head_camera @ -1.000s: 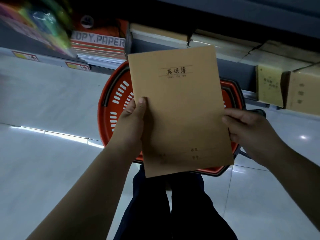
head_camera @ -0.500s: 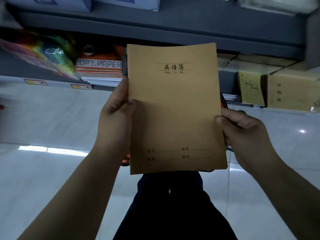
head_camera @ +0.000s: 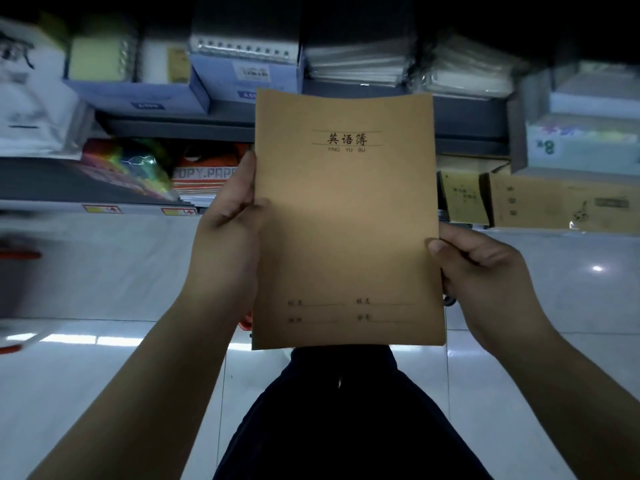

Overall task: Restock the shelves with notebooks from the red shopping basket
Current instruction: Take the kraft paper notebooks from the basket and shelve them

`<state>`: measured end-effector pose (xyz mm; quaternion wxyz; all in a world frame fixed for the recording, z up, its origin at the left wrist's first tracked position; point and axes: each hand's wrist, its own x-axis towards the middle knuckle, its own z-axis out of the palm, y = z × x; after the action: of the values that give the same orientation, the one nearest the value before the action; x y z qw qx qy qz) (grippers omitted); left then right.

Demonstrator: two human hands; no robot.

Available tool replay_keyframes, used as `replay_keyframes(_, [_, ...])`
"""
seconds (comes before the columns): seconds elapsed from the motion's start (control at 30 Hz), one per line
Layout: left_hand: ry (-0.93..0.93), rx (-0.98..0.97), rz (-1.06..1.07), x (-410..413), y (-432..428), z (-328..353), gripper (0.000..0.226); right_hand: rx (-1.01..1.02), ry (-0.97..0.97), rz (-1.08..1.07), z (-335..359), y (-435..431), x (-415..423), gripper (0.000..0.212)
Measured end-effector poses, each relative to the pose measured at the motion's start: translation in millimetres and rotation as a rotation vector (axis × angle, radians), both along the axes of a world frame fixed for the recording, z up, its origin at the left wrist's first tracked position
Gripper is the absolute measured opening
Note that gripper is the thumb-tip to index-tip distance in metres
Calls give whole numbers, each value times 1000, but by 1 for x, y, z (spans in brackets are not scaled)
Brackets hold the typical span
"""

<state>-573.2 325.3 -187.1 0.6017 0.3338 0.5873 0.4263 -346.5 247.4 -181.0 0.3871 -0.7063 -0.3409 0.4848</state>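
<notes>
notebook upright between left hand and right hand, both gripping its edges.

copy paper packs, blue boxes, cardboard carton, glossy white floor

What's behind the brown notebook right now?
Behind the brown notebook only a red sliver shows at its lower left edge, perhaps the basket. The shelf edge runs behind its top; the rest is covered.
</notes>
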Motion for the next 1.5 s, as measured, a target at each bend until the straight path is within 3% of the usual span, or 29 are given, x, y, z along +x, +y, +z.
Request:
replay_keyframes(0.1, [-58,-2,31,1,1,29,45,12,20,-28,23,0,-2,32])
replay_keyframes(0.57, [-232,36,-78,5,1,126,62,93,28,-101,117,-7,-4,34])
replay_keyframes(1.37, [-145,149,-290,25,24,216,61,165,-19,-221,191,7,14,27])
replay_keyframes(1.5, [-131,109,-240,36,31,225,63,184,-10,-235,196,18,24,30])
